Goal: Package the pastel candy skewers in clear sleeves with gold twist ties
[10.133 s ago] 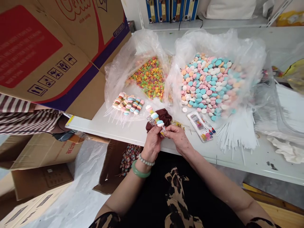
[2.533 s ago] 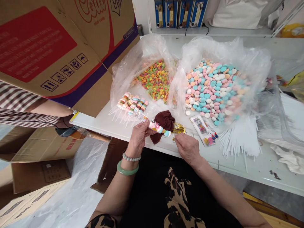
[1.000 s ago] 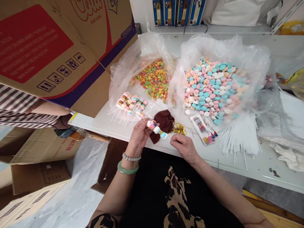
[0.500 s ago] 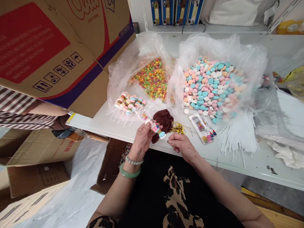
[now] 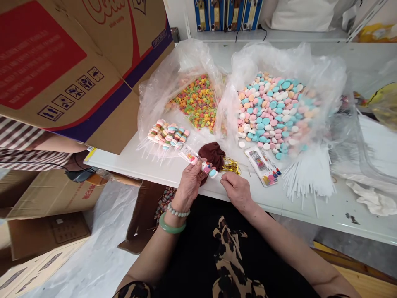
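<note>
My left hand [image 5: 190,179] is closed on a small clear printed wrapper [image 5: 187,154], with thumb and fingers pinching its lower part. From the wrapper's near end pokes a candy lollipop [image 5: 213,173], its blue and white pieces showing. My right hand [image 5: 237,191] is closed just right of these pieces, its fingertips at the lollipop's thin white stick, mostly hidden by the fingers. Behind my left hand lies a bunched dark brown cloth [image 5: 212,155]. Gold twist ties [image 5: 231,165] sit beside it, beyond my right hand.
Finished-looking candy sticks [image 5: 167,134] lie at left. Open plastic bags hold small ring candies [image 5: 200,101] and pastel oval candies [image 5: 269,109]. Printed wrappers [image 5: 263,165] and white sticks [image 5: 308,178] lie right. A large carton [image 5: 102,74] stands left; behind it is part of another person [image 5: 34,140].
My right hand has closed more tightly, its knuckles turned up. Less of the lollipop shows out of the wrapper. My left hand has shifted slightly right, and the view has moved a little.
</note>
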The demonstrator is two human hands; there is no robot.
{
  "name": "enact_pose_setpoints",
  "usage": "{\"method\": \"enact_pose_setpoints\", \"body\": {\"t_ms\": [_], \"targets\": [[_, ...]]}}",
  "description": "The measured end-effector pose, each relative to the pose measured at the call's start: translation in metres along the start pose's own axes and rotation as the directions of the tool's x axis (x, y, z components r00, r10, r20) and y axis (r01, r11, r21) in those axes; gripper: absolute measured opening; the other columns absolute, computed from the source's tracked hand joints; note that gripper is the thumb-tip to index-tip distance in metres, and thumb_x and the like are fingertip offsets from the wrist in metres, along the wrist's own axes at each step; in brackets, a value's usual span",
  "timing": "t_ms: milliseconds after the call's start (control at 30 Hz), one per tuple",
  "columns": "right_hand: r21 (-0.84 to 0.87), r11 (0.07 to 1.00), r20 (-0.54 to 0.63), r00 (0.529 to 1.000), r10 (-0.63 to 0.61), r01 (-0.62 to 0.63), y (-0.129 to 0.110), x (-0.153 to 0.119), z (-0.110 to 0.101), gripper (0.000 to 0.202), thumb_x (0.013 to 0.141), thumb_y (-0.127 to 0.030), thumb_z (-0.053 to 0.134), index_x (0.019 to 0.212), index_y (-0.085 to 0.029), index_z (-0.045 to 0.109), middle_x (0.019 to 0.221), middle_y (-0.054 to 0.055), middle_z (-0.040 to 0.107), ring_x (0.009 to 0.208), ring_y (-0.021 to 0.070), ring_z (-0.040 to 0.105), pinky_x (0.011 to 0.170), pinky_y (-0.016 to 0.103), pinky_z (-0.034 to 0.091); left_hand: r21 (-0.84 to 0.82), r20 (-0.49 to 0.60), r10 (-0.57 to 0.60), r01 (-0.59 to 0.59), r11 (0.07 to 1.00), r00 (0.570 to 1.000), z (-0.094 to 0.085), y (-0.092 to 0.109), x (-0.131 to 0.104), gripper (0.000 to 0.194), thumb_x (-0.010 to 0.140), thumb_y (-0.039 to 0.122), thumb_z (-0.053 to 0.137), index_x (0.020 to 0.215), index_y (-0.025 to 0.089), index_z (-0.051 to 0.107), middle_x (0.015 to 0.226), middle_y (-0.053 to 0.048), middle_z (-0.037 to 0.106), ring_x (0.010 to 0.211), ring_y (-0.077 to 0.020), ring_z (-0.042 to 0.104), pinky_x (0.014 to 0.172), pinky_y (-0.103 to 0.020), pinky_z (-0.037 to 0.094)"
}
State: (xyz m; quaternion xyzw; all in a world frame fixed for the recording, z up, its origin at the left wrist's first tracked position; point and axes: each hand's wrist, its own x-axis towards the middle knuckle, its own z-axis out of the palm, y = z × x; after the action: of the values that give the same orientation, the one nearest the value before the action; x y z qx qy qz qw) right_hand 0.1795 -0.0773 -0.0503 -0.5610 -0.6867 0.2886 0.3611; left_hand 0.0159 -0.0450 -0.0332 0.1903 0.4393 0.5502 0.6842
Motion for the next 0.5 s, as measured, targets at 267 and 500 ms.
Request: {"method": "enact_pose_setpoints", "body": {"t_ms": [267, 500], "targets": [[-0.491, 0.799, 0.007, 0.919, -0.395, 0.347, -0.002, -0.005, 0.005, 0.029, 0.091, -0.013, 0.042, 0.066, -0.020, 0.054, 0.063, 0.003, 0.056, 0.059, 0.0153, 0.046, 0.061, 0.031, 0.029, 0.015, -0.017, 0.015, -0.015, 1.000, 1.000, 0.005, -0.015, -0.002, 0.037, 0.070, 0.042, 0.079, 0.090, 0.013, 0.070, 0.082, -0.006, 0.073, 0.080, -0.0200, 0.071, 0.086, -0.035, 0.054], [0.061, 0.997, 0.057, 0.997, -0.052, 0.049, -0.008, -0.004, 0.012, 0.022, 0.088, -0.024, 0.051, 0.066, -0.022, 0.050, 0.061, -0.002, 0.052, 0.060, 0.0126, 0.048, 0.061, 0.024, 0.035, -0.207, -0.076, 0.020, -0.036, 0.978, 0.997, 0.001, -0.010, 0.009, 0.026, 0.081, 0.034, 0.072, 0.097, 0.014, 0.066, 0.092, -0.007, 0.073, 0.090, -0.0209, 0.071, 0.092, -0.037, 0.053]]}}
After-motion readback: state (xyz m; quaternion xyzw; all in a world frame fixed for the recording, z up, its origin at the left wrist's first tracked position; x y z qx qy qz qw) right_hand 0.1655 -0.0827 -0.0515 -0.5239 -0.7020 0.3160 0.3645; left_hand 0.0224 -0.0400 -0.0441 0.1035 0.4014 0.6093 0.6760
